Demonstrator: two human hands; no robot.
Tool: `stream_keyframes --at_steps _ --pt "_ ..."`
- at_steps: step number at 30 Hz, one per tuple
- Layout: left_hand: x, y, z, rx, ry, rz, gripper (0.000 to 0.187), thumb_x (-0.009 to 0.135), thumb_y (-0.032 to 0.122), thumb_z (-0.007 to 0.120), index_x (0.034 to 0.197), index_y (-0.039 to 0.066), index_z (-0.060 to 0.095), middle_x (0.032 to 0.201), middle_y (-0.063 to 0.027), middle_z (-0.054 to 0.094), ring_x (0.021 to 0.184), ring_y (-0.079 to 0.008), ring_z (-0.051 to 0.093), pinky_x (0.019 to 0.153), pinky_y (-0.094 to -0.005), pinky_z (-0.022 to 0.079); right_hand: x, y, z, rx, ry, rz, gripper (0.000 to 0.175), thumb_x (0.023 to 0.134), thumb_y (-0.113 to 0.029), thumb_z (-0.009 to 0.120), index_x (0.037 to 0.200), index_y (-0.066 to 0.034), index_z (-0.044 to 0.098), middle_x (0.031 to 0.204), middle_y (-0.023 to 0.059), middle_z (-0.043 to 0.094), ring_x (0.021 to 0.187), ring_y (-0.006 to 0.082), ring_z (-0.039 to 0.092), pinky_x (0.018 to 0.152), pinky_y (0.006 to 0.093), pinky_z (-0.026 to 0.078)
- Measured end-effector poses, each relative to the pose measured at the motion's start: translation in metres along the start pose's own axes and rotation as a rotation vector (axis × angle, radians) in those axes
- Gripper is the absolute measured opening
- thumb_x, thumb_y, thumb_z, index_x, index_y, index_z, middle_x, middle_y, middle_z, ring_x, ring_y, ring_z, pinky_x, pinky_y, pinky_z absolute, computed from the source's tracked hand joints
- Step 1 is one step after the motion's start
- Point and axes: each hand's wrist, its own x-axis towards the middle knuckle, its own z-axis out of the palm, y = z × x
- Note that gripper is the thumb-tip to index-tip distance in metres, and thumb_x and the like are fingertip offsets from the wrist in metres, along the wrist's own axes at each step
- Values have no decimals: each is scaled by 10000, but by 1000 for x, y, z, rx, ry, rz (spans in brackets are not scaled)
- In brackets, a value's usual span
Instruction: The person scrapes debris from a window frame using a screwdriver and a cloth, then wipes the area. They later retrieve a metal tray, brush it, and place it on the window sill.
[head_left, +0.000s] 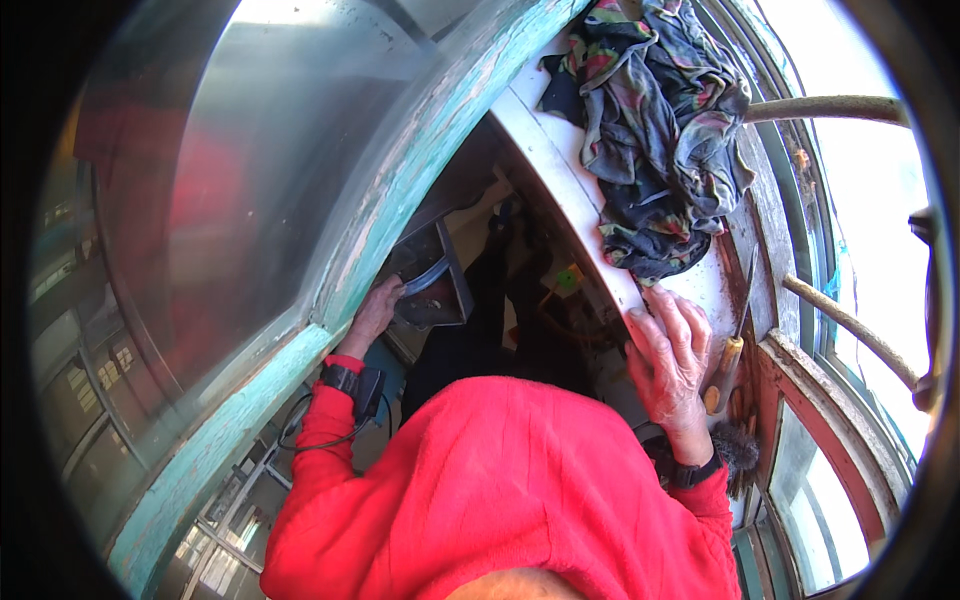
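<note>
On the left, my left hand (377, 309) is closed around the near end of the handle of a dark dustpan (431, 281), which hangs low beside the turquoise frame. Some debris lies in the pan. My right hand (669, 352) rests on the edge of a white ledge (551, 161), fingers a little bent, near the lower end of a crumpled dark patterned cloth (660, 127). Whether anything is under these fingers cannot be seen. Right of this hand, a screwdriver-like tool with a wooden handle (729, 358) lies by the window.
A peeling turquoise wooden frame (420, 172) with a glass pane (247, 150) slants along my left. Wooden bars (847, 322) cross the bright window on the right. A dark fluffy item (735, 446) sits by my right wrist. Beneath the ledge is a small green object (568, 278).
</note>
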Motion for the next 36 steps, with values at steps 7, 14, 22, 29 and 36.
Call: stream_keyframes --at_steps 7,14,22,29,36 --pt "-28 6 -2 67 -36 76 94 870 179 557 926 104 561 882 -147 590 869 -382 579 697 -469 466 -1 -1 0 -2 -21 21 447 667 1 694 1103 -76 632 1290 121 519 1156 296 485 974 435 392" --pt "-54 16 11 117 -34 205 57 813 106 573 853 90 536 758 -136 569 799 -358 581 634 -455 465 -2 0 1 -2 -10 19 423 668 0 697 1080 -75 642 1292 119 519 1158 295 480 974 431 393" --pt "-50 45 24 218 -45 496 149 667 35 598 780 97 524 725 -61 528 748 -278 557 599 -397 437 -1 2 3 7 -12 11 445 643 23 701 1077 -58 639 1278 136 525 1133 301 499 951 430 406" --pt "-47 76 24 199 -110 593 125 661 85 610 756 104 529 732 -40 536 755 -244 551 600 -380 423 -1 1 1 2 -24 11 417 632 -2 708 1041 -58 651 1261 136 540 1117 299 511 950 434 410" --pt "-49 88 20 179 -151 635 113 694 149 610 754 101 527 721 -39 537 741 -242 556 595 -378 424 13 -16 10 425 -167 -267 298 680 -93 601 946 40 611 1092 168 592 854 271 617 722 335 515"
